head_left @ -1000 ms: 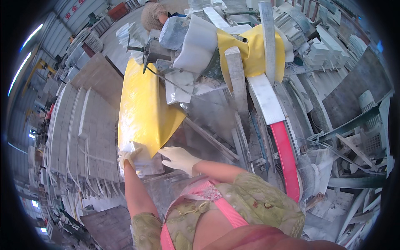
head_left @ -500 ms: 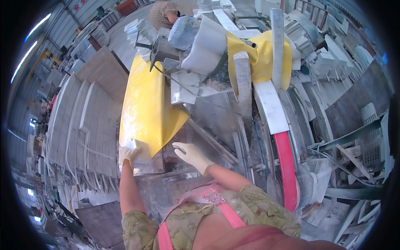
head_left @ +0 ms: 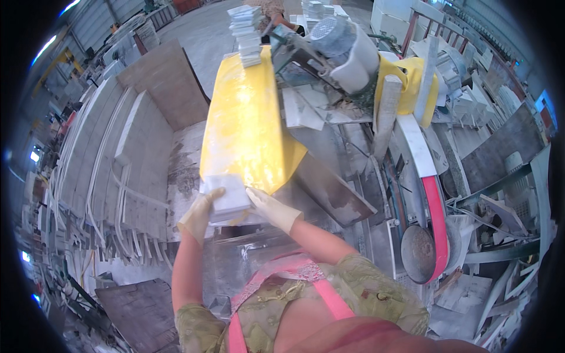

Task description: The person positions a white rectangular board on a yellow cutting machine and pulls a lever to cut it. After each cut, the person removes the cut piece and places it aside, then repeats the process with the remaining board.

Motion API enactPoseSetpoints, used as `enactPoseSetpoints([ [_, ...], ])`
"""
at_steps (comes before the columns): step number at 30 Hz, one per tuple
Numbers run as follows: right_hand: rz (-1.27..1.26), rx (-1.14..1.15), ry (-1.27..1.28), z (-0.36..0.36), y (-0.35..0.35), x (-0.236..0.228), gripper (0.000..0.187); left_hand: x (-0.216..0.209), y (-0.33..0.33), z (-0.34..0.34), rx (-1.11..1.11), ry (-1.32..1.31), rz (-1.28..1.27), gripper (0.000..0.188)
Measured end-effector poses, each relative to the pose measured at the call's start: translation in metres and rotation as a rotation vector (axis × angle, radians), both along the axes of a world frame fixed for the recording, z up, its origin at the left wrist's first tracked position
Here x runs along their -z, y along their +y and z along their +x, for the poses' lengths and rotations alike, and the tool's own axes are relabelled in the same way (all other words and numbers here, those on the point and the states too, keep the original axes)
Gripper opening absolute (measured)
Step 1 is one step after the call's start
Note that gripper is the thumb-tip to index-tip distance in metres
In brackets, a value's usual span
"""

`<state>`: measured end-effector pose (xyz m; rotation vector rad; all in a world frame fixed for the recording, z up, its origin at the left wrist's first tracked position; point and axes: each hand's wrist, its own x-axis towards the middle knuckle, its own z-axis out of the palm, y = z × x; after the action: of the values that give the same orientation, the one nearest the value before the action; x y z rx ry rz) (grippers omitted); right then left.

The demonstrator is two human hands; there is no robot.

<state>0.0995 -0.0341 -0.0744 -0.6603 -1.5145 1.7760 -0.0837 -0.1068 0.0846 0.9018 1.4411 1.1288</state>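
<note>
I have the left fingers (head_left: 213,195) and right fingers (head_left: 255,199) clasping stacked white slabs (head_left: 231,196), not yet released; beyond them, another slab pile (head_left: 245,36) stands stacked.

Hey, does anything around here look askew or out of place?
Yes: the yellow sheet flares out at its near right corner, breaking its otherwise straight edge. Scraps lie jumbled at far right, unlike the orderly slabs at left. I see no damage on the held pale block.
</note>
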Motion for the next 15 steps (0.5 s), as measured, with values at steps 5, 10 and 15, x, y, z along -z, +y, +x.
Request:
enactPoseSetpoints([
  [5,-0.121,-0.060,-0.027,-0.036,-0.025,-0.009,0.065,0.014,-0.011,-0.030,0.015,-0.131,-0.063,0.074],
  [10,-0.160,-0.034,-0.104,-0.052,-0.020,-0.015,0.065,0.020,-0.014,-0.041,-0.004,-0.192,-0.133,0.088],
  [15,-0.061,-0.024,-0.171,-0.047,-0.014,-0.018,0.064,0.030,-0.014,-0.044,-0.007,-0.293,-0.061,0.087],
])
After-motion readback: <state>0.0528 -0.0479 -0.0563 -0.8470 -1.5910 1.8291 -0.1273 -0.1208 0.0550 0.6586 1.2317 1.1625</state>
